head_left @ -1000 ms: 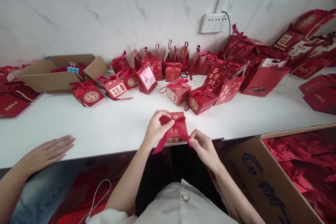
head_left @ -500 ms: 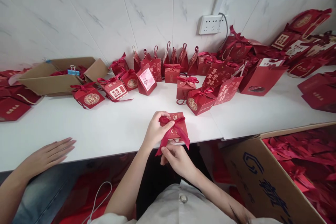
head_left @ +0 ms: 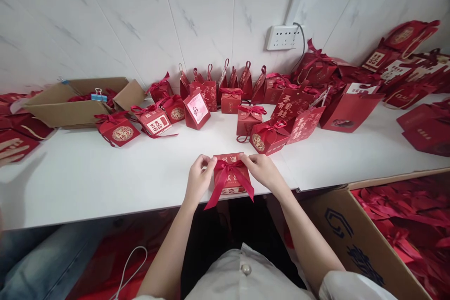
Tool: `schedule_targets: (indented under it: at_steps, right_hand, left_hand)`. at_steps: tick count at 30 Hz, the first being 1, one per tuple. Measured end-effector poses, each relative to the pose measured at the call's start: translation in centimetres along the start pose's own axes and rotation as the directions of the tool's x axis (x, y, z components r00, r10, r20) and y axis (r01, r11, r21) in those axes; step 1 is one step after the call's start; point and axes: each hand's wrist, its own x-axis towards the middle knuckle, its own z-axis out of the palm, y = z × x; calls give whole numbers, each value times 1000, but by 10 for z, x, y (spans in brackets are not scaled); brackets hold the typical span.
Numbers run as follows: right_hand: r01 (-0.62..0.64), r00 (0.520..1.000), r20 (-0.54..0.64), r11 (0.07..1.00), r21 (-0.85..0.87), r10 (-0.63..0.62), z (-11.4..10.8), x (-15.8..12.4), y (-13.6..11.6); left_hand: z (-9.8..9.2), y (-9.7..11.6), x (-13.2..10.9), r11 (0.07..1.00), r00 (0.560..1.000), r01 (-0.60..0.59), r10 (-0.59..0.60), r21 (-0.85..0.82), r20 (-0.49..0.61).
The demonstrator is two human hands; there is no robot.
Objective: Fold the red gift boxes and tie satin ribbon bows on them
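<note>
The box (head_left: 230, 179) sits at the near edge of the worktop (head_left: 105, 173), with its bow (head_left: 228, 167) on top and the tails hanging over the front. The left hand (head_left: 197, 179) and right hand (head_left: 262, 171) each pinch a loop. An even, level pull on both would likely keep the knot centred. Behind are a tiled wall (head_left: 140, 18), a carton (head_left: 59, 108), rows of gift boxes (head_left: 246, 119) and a socket (head_left: 283, 36).

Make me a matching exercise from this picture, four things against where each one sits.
Things: 1 ribbon-tied box; 2 binder clip; 3 socket strip; 4 big carton.
Places: A on the wall; B on the open cardboard box, far left; C between left hand and right hand; D beside the table, holding red ribbons.
Pairs: 1-C, 2-B, 3-A, 4-D.
</note>
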Motion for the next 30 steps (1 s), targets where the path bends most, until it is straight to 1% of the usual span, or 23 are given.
schedule_targets:
  at_steps: [2, 4, 7, 10, 12, 16, 20, 24, 26, 27, 29, 30]
  right_hand:
    - [-2, 1000, 3, 996, 86, 2, 4, -1, 4]
    - [0, 1000, 24, 974, 227, -5, 5, -2, 10]
    - [34, 999, 15, 909, 416, -44, 9, -5, 19]
    - [52, 998, 1, 850, 524, -62, 15, -6, 25]
    - [63, 998, -24, 824, 562, -60, 20, -7, 26]
    - [136, 989, -129, 808, 573, -76, 27, -9, 28]
    - [158, 982, -173, 828, 539, -75, 30, -11, 30]
    - [168, 978, -192, 850, 500, -81, 32, -12, 32]
    - [151, 981, -185, 830, 537, -59, 34, -12, 33]
    - [127, 986, -165, 804, 580, -37, 35, -11, 33]
    - [65, 995, -99, 739, 670, 1, 37, -10, 34]
    - [37, 998, -62, 715, 698, 9, 37, -9, 35]
  left_hand:
    - [-1, -1, -4, 1000, 1000, -12, 12, -27, -9]
    - [-2, -2, -7, 999, 1000, -13, 12, -37, -27]
    - [-2, -5, -11, 999, 998, 26, -27, -25, -59]
    - [0, -9, -14, 998, 997, 49, -50, -31, -58]
    - [3, -12, -17, 998, 997, 45, -47, -34, -62]
    - [10, -16, -20, 999, 993, 38, -42, -38, -110]
    - [15, -16, -21, 999, 988, 27, -34, -44, -150]
    - [18, -15, -20, 998, 989, 25, -34, -58, -143]
    - [19, -14, -20, 997, 988, 29, -39, -71, -150]
    - [20, -14, -20, 996, 987, 33, -45, -80, -157]
    - [20, -15, -19, 993, 985, 53, -70, -109, -156]
    - [19, -16, -17, 989, 987, 68, -86, -131, -135]
